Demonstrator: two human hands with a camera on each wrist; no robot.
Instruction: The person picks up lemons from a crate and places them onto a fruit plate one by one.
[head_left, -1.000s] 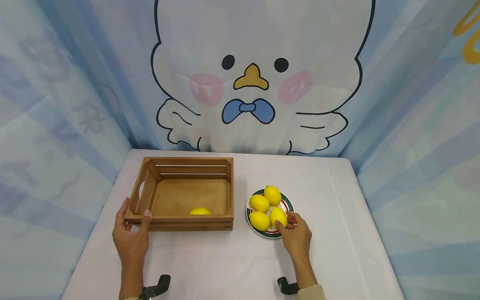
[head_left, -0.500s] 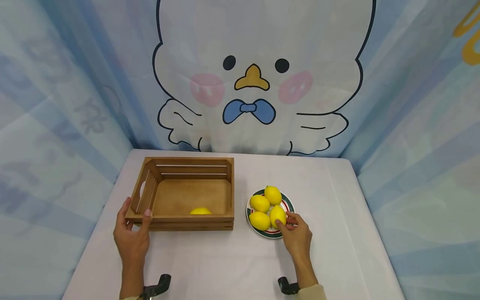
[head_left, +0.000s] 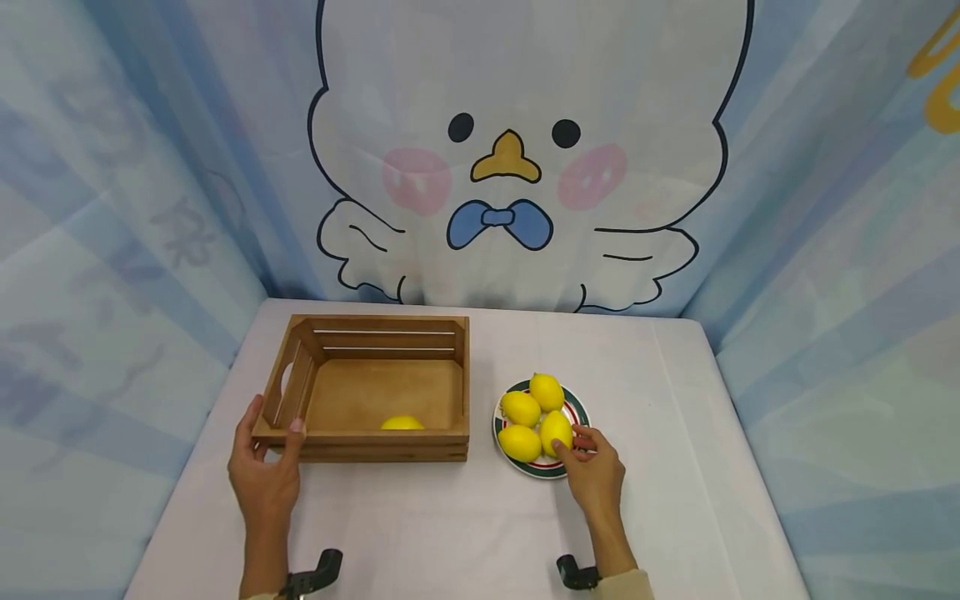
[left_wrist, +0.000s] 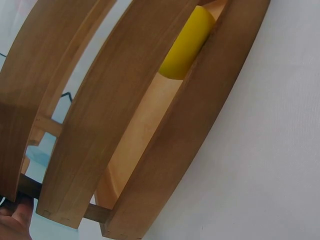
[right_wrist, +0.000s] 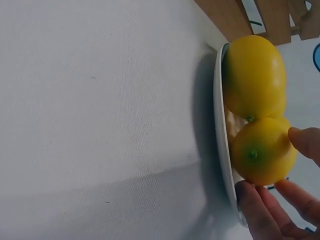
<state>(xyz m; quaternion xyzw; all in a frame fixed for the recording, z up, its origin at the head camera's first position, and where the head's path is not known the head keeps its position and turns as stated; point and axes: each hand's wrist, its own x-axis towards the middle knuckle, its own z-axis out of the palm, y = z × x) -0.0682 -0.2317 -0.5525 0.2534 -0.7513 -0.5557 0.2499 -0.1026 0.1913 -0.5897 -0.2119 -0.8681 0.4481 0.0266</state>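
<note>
My left hand [head_left: 262, 479] grips the front left corner of a slatted wooden crate [head_left: 386, 321], with the thumb over the top edge. Inside the crate lies one lemon [head_left: 402, 423], partly hidden by the front wall; the left wrist view shows this lemon [left_wrist: 187, 47] through the slats. To the right, a plate [head_left: 542, 472] with a green and red rim holds several lemons. My right hand [head_left: 596, 479] pinches the nearest right lemon [head_left: 556, 432] between thumb and fingers. In the right wrist view that lemon [right_wrist: 262, 152] still sits on the plate, touching another lemon [right_wrist: 255, 75].
A white cloth covers the table [head_left: 420, 525]. Printed curtains [head_left: 502, 275] stand behind and on both sides of it. The crate takes up the back left, with a strip of tablecloth between it and the plate. Black wrist mounts [head_left: 315, 573] show near the bottom edge.
</note>
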